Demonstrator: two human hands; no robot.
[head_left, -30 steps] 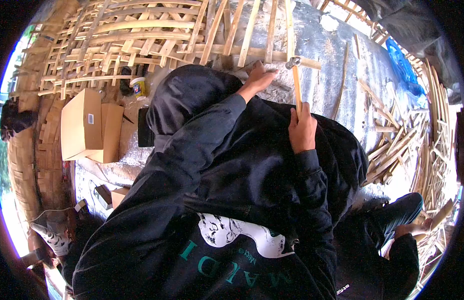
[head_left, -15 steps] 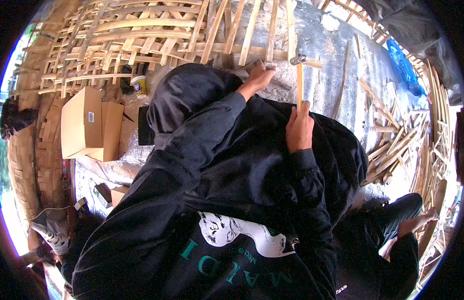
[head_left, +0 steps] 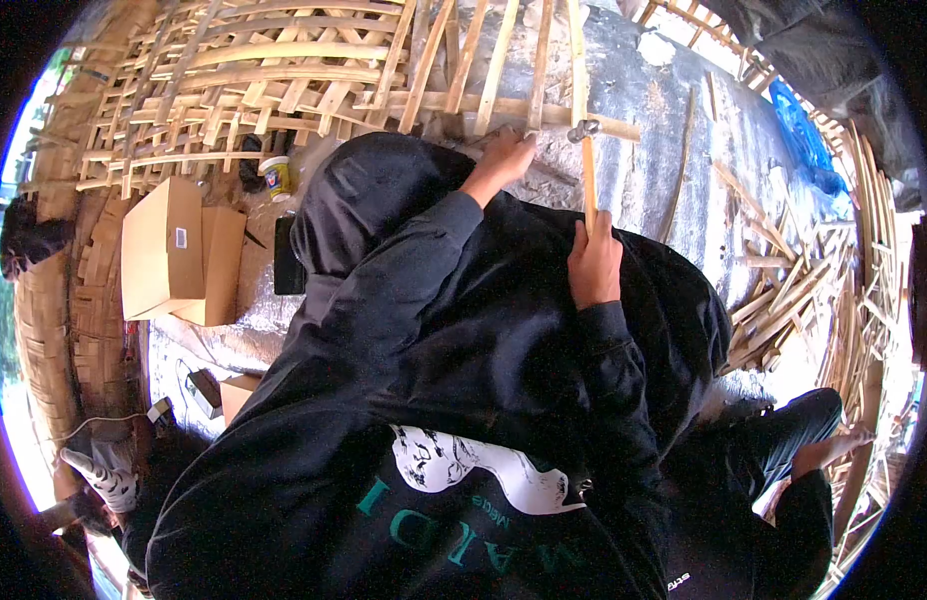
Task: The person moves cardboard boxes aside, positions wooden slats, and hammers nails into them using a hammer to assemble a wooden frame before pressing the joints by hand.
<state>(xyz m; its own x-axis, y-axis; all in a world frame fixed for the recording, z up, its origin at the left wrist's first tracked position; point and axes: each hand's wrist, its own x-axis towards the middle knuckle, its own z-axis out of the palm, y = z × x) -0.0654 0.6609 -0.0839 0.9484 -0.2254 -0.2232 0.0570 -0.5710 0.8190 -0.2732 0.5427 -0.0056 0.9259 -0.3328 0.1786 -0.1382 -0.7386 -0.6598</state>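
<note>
My right hand [head_left: 596, 264] is wrapped round the wooden handle of a hammer [head_left: 589, 180]. The metal head is up by the end of a bamboo slat [head_left: 579, 70], close to the horizontal bamboo strip [head_left: 616, 127] that crosses several slats; whether it touches is unclear. To the left, my left hand [head_left: 504, 158] is closed, its fingertips at the lower end of another bamboo slat [head_left: 540, 80]. What those fingers pinch, if anything, is hidden. Both forearms, in black sleeves, rest over or hover just above my black-clad legs.
A woven bamboo lattice [head_left: 274, 70] spreads across the upper left. Cardboard boxes [head_left: 164, 250] and a small tub [head_left: 276, 178] stand at left. Loose bamboo sticks [head_left: 794, 300] pile up at right, near a blue plastic sheet [head_left: 804, 130]. Another person's leg [head_left: 799, 430] is at lower right.
The hammer head has shifted slightly left and down, along with its handle. My left hand has moved a little left and down, staying near the slat ends.
</note>
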